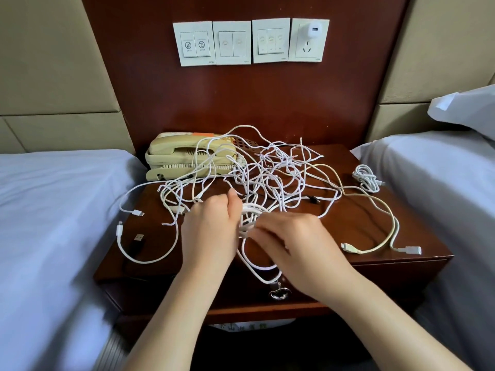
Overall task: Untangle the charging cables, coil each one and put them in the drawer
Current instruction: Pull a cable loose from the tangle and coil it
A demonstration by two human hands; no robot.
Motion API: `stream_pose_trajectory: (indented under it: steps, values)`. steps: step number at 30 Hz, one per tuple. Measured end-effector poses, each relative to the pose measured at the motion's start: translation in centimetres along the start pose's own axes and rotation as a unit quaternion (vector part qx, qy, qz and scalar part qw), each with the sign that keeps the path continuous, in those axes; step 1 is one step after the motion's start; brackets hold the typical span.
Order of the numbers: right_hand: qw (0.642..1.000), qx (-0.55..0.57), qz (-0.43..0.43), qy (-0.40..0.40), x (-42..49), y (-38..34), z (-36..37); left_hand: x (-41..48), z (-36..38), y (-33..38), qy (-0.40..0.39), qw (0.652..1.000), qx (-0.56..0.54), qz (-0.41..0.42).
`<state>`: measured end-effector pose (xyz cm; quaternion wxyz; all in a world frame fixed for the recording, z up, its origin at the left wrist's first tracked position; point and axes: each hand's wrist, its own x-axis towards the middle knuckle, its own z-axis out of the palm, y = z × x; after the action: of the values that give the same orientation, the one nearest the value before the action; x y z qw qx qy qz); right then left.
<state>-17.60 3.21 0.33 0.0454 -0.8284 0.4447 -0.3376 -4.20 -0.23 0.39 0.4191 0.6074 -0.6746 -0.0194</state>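
A tangle of white charging cables (267, 172) sprawls over the dark wooden nightstand (348, 226). My left hand (209, 226) grips a small coil of white cable (250, 218) at the front of the heap. My right hand (292, 236) pinches the same cable beside the coil; a loop of it hangs over the front edge by the drawer (375, 274), which is closed with a metal ring handle (278, 291). One coiled white cable (365, 178) lies apart at the right. A cream cable (385, 236) trails to the front right.
A beige telephone (187, 159) stands at the back left, partly under the cables. Beds (48, 210) flank the nightstand on both sides. Wall switches (233, 42) and a socket holding a white charger (313, 30) are on the headboard panel.
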Motion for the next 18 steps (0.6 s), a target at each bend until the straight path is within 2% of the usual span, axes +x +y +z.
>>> stream_pose_trajectory:
  steps: [5,9,11,15,18]
  values:
    - [0.996,0.033,0.069,0.048,0.1,2.2,-1.7,-0.1,0.0,0.7,-0.125,0.991,-0.022,0.040]
    - [0.989,0.117,0.089,0.030,0.1,3.7,-1.8,-1.1,0.0,1.2,-0.230,0.962,-0.137,0.045]
    - [0.977,0.194,0.089,0.027,0.2,3.9,-1.7,-1.5,-0.1,1.3,-0.266,0.942,-0.204,0.030]
    - [0.945,0.306,0.116,0.026,0.6,4.0,-0.9,-1.5,-0.5,1.4,-0.258,0.906,-0.336,0.001]
    - [0.952,0.285,0.113,0.011,0.4,3.3,0.0,-1.4,-0.3,1.4,-0.163,0.906,-0.384,-0.070]
